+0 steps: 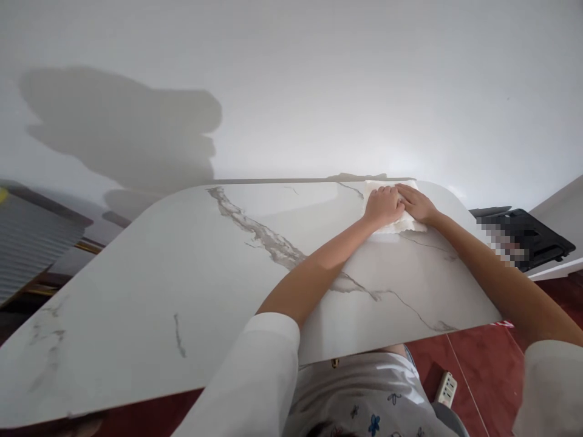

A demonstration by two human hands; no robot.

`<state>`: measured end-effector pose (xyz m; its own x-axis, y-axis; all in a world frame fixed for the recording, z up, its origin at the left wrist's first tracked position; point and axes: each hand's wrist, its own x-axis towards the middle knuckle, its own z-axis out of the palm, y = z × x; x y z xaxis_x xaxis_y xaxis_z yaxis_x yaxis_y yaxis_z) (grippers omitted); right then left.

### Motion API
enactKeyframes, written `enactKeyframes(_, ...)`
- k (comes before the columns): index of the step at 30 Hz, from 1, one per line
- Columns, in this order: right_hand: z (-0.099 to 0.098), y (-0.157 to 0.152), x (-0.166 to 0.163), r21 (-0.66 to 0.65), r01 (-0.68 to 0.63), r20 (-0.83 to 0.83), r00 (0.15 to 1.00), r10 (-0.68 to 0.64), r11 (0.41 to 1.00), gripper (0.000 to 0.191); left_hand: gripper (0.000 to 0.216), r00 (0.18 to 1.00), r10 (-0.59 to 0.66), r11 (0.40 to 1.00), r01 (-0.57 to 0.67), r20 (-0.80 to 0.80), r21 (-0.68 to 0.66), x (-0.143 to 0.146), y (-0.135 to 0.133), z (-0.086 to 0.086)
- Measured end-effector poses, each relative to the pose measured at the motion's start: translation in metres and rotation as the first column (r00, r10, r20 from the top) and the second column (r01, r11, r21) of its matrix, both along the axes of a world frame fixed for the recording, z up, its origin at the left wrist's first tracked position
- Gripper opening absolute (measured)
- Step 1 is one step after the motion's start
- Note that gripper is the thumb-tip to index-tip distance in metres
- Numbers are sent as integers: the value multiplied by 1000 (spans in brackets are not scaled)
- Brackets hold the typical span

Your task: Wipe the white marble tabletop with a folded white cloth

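A thin white cloth point(390, 228) lies spread at the far right part of a white marble-patterned table point(237, 279), up by its back edge. I cannot tell whether it is fabric or paper. My left hand point(384, 206) presses down on it with the fingers bent and close together. Right beside it, my right hand point(418, 204) lies flat on the cloth, fingers stretched out toward the left hand and touching or nearly touching it. Much of the cloth's middle is hidden beneath both hands. Both arms reach forward across the tabletop.
A pale wall point(291, 91) rises behind the table's back edge. To the right is a black plastic object point(544, 240), partly blurred out. A power strip point(447, 389) lies on the red tiled floor point(483, 370). At far left sits a grey ribbed object point(36, 243).
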<state>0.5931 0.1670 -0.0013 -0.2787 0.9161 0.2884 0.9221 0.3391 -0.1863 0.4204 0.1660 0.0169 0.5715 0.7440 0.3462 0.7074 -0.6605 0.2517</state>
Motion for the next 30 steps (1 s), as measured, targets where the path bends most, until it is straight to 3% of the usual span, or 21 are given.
enactKeyframes(6, -3, 39, 1, 16, -1, -84, 996, 3, 1000, 52, 33, 999, 26, 1000, -26, 24, -15, 2, 34, -1)
enactKeyframes(14, -1, 61, 1, 5, -3, -92, 996, 4, 1000, 52, 33, 999, 14, 1000, -14, 31, -13, 3, 57, 0)
enactKeyframes(23, -7, 71, 21, 13, -39, -110, 993, 40, 999, 52, 39, 1000, 28, 1000, -28, 2, 6, 22, 61, -2)
enactKeyframes(30, -8, 55, 21, -33, -5, -100, 995, 2, 999, 55, 43, 1000, 29, 1000, -29, 11, 0, 19, 41, -6)
